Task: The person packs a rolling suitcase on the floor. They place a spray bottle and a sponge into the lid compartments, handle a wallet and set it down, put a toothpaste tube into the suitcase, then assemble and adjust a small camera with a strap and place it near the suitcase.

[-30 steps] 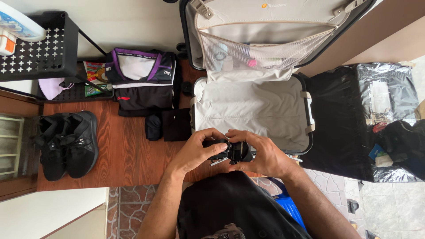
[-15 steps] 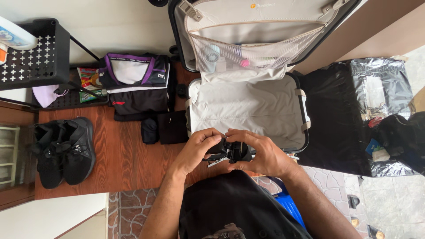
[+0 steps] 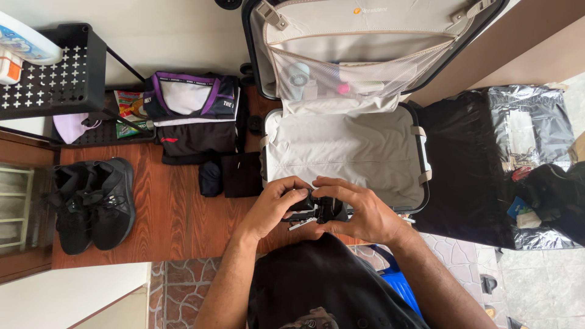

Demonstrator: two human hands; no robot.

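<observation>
Head view: I have both hands together just above my lap, at the near rim of the open suitcase point(image 3: 341, 152). My left hand point(image 3: 274, 207) curls over the left end of a small black bundle point(image 3: 320, 210), fingers wrapped on top, thumb under. My right hand point(image 3: 359, 213) cups the other end, fingers arched across it. Both are clasped on the bundle, pressing it from either side, I judge to keep it tight and small. What it is exactly I cannot tell; a pale strip pokes out underneath.

The bundle hovers over the case's near edge, not yet inside. The grey lining beyond my knuckles lies bare, so there is open room straight ahead. The lid point(image 3: 365, 36) stands up at the far side, its mesh pocket holding small items.

To the left, close beside the case wall, sit dark folded pieces point(image 3: 234, 173) and a folded shirt point(image 3: 192, 116); further left, black shoes point(image 3: 94, 201) on the wooden floor point(image 3: 177, 213). Right of the case, a black bag point(image 3: 475, 164) lies touching its side, so that edge is tight.
</observation>
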